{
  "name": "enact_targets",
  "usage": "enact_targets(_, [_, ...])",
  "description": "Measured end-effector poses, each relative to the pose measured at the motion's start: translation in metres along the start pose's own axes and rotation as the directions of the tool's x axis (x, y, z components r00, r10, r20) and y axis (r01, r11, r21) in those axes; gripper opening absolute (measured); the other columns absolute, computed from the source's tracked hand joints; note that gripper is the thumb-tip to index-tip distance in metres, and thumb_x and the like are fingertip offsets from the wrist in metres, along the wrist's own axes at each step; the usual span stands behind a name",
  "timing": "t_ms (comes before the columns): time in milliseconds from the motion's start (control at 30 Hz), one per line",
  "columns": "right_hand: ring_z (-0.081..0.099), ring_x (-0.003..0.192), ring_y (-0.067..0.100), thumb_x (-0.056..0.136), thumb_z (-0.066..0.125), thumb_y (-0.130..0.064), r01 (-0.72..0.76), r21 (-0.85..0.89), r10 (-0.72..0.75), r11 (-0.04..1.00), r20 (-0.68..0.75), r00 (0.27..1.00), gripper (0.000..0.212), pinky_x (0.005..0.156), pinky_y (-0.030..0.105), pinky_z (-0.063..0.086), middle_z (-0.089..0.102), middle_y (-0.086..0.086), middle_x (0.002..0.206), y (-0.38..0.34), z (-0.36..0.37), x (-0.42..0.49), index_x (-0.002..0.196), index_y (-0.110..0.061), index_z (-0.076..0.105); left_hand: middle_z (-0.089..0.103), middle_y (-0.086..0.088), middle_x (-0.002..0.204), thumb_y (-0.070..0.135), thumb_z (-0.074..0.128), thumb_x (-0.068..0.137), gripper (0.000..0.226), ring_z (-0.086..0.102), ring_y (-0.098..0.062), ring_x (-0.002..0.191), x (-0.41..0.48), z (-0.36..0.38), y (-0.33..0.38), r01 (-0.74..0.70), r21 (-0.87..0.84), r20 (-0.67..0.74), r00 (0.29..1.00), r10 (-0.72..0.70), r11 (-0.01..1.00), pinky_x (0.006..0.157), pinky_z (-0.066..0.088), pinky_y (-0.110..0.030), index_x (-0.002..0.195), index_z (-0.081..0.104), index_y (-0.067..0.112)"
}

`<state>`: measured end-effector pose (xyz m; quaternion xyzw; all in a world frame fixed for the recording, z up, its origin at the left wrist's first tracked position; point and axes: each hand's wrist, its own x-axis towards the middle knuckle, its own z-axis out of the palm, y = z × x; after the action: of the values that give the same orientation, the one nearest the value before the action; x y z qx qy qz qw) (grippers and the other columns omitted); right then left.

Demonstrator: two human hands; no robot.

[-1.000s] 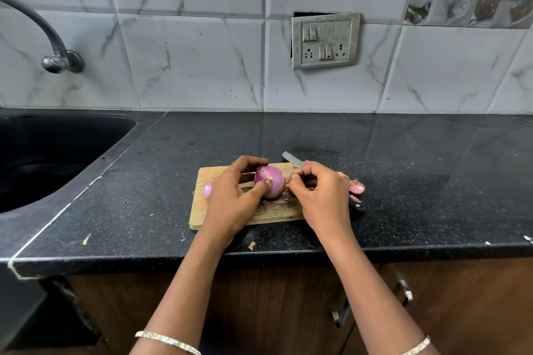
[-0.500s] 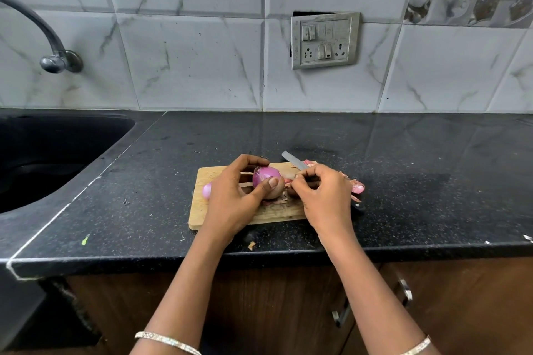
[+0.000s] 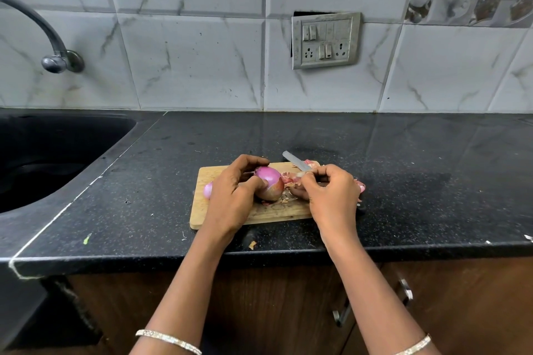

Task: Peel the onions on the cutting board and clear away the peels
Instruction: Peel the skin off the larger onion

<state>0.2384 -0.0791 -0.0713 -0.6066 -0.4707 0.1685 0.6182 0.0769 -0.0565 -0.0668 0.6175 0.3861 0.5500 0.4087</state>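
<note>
A wooden cutting board (image 3: 259, 215) lies near the front edge of the black counter. My left hand (image 3: 230, 199) grips a partly peeled purple onion (image 3: 269, 181) on the board. Just right of the onion, my right hand (image 3: 328, 196) pinches a strip of dry peel (image 3: 290, 179). Loose peel scraps (image 3: 284, 197) lie under and between the hands. A second, peeled onion (image 3: 207, 189) peeks out left of my left hand, mostly hidden. A knife blade (image 3: 294, 161) sticks out behind my right hand.
A black sink (image 3: 52, 158) with a tap (image 3: 54, 57) sits at the left. More peels (image 3: 360, 184) lie off the board's right end. Small scraps (image 3: 252, 244) dot the counter front. A switch panel (image 3: 326, 39) is on the tiled wall.
My left hand has turned the onion so more brown skin shows at its lower side. My right hand has pulled slightly away to the right with a peel.
</note>
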Motion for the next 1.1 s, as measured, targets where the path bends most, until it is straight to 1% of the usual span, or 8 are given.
enact_targets(200, [0.073, 0.071, 0.01, 0.081, 0.075, -0.018, 0.067, -0.036, -0.067, 0.997, 0.001, 0.998, 0.01, 0.068, 0.041, 0.062, 0.073, -0.005, 0.085, -0.003, -0.001, 0.001, 0.086, -0.022, 0.067, 0.072, 0.013, 0.101, 0.034, 0.073, 0.086, 0.016, 0.068, -0.008, 0.091, -0.002, -0.001, 0.002, -0.086, 0.156, -0.026, 0.996, 0.091, 0.984, 0.076, 0.056, -0.026, 0.102, 0.071, 0.031])
enact_targets(433, [0.072, 0.091, 0.004, 0.082, 0.078, -0.036, 0.156, 0.058, -0.164, 0.986, 0.173, 0.971, 0.058, 0.08, 0.037, 0.061, 0.073, -0.011, 0.101, -0.014, -0.005, -0.004, 0.135, -0.03, 0.054, 0.072, 0.014, 0.099, 0.033, 0.079, 0.086, 0.025, 0.068, -0.004, 0.09, -0.002, -0.001, 0.001, -0.112, 0.226, -0.064, 0.99, 0.129, 0.968, 0.081, 0.06, -0.035, 0.108, 0.069, 0.026])
enact_targets(533, [0.069, 0.1, 0.005, 0.084, 0.074, -0.043, 0.189, 0.019, -0.187, 0.982, 0.256, 0.948, 0.035, 0.085, 0.038, 0.059, 0.073, -0.013, 0.106, -0.011, -0.002, -0.002, 0.118, -0.039, 0.068, 0.073, 0.012, 0.102, 0.033, 0.08, 0.086, 0.029, 0.068, -0.002, 0.092, -0.001, -0.001, 0.0, -0.104, 0.228, -0.069, 0.99, 0.122, 0.968, 0.083, 0.06, -0.034, 0.111, 0.069, 0.023])
enact_targets(633, [0.065, 0.095, -0.003, 0.089, 0.074, -0.022, 0.26, 0.018, -0.256, 0.966, 0.242, 0.936, 0.008, 0.082, 0.015, 0.051, 0.074, -0.016, 0.091, -0.011, -0.003, -0.002, 0.093, -0.028, 0.078, 0.074, 0.011, 0.102, 0.034, 0.079, 0.086, 0.03, 0.068, 0.001, 0.092, -0.001, -0.002, 0.0, -0.097, 0.246, -0.068, 0.991, 0.117, 0.964, 0.082, 0.058, -0.025, 0.111, 0.07, 0.021])
enact_targets(767, [0.067, 0.084, 0.005, 0.089, 0.074, -0.017, 0.238, -0.033, -0.227, 0.971, 0.195, 0.954, 0.004, 0.074, 0.016, 0.051, 0.072, -0.007, 0.085, -0.005, -0.001, 0.002, 0.085, -0.018, 0.076, 0.075, 0.009, 0.099, 0.034, 0.079, 0.086, 0.03, 0.068, 0.003, 0.09, 0.0, 0.0, 0.0, -0.088, 0.26, -0.087, 0.99, 0.114, 0.962, 0.078, 0.053, -0.014, 0.11, 0.072, 0.019])
enact_targets(933, [0.065, 0.091, 0.01, 0.091, 0.071, -0.016, 0.194, -0.089, -0.185, 0.977, 0.097, 0.978, 0.003, 0.088, 0.039, 0.054, 0.067, -0.015, 0.088, 0.0, 0.001, 0.004, 0.088, -0.016, 0.073, 0.075, 0.006, 0.098, 0.025, 0.077, 0.089, 0.02, 0.07, -0.004, 0.09, 0.002, -0.001, -0.003, -0.04, 0.212, -0.094, 0.994, 0.061, 0.977, 0.079, 0.058, -0.027, 0.107, 0.073, 0.02])
enact_targets(1033, [0.069, 0.087, 0.008, 0.09, 0.069, -0.007, 0.192, -0.061, -0.185, 0.98, 0.106, 0.977, 0.014, 0.084, 0.04, 0.058, 0.069, -0.012, 0.094, -0.003, -0.001, 0.003, 0.091, -0.021, 0.071, 0.076, -0.001, 0.1, 0.012, 0.073, 0.09, 0.019, 0.072, -0.013, 0.092, 0.003, -0.001, -0.002, 0.014, 0.121, -0.07, 0.998, -0.006, 0.993, 0.075, 0.059, -0.027, 0.109, 0.074, 0.016])
enact_targets(1100, [0.064, 0.102, 0.003, 0.088, 0.069, -0.006, 0.281, -0.077, -0.267, 0.957, 0.147, 0.952, 0.023, 0.093, 0.035, 0.054, 0.068, -0.012, 0.104, -0.008, -0.002, -0.001, 0.097, -0.027, 0.071, 0.076, -0.003, 0.099, 0.013, 0.071, 0.088, 0.022, 0.072, -0.017, 0.093, 0.002, -0.001, -0.001, 0.041, 0.048, -0.046, 0.998, -0.039, 0.998, 0.073, 0.059, -0.028, 0.109, 0.074, 0.015])
